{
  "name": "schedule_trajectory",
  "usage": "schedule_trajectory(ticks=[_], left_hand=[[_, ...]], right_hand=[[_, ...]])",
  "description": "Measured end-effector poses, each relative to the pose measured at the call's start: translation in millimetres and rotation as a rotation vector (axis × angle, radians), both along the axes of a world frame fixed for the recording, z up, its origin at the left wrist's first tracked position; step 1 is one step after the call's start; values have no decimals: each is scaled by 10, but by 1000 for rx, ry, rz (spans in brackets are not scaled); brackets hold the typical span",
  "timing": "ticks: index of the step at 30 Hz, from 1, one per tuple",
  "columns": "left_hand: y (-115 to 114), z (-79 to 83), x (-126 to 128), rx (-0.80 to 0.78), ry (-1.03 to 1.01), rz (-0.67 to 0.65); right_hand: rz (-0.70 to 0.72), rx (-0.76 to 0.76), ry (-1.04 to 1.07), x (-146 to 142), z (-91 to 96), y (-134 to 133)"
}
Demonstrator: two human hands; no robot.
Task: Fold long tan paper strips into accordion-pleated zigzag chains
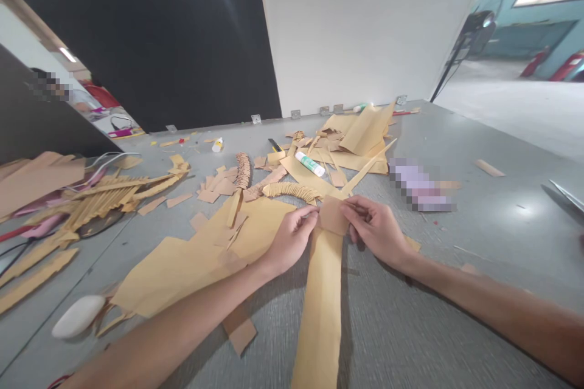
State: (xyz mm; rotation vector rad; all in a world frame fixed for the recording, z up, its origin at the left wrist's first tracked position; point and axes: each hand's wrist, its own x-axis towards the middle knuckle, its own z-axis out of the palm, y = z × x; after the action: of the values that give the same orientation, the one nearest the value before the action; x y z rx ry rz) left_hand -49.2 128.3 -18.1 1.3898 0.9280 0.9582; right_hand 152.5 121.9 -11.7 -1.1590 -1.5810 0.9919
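Observation:
A small square of brown paper (333,216) is pinched between my two hands over the middle of the table. My left hand (294,236) grips its left edge with thumb and finger. On the opposite edge, the thumb and fingers of my right hand (376,228) are closed. Under the square, a long yellowish paper strip (322,304) runs down toward me; whether the two are joined I cannot tell. Just beyond my hands lie a curved piece of pleated paper (294,191) and a glue stick (310,164).
A large paper sheet (182,267) spreads to the left, near a white rounded object (78,316). Paper scraps and a folded sheet (369,127) lie farther back. A cutter knife (275,145) rests among them. At the right edge is a metal blade (567,194). Upright panels (365,30) bound the back.

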Motion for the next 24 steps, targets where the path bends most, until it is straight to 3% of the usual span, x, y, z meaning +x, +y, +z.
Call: schedule_trajectory(ticks=[6, 14, 24], left_hand=[[11, -19, 14, -85, -50, 31], [-8, 21, -6, -67, 5, -77], [2, 13, -13, -69, -14, -50]], right_hand=[[-49, 16, -26, 6, -21, -8], [-16, -7, 16, -1, -43, -22], [4, 17, -40, 3, -69, 8]])
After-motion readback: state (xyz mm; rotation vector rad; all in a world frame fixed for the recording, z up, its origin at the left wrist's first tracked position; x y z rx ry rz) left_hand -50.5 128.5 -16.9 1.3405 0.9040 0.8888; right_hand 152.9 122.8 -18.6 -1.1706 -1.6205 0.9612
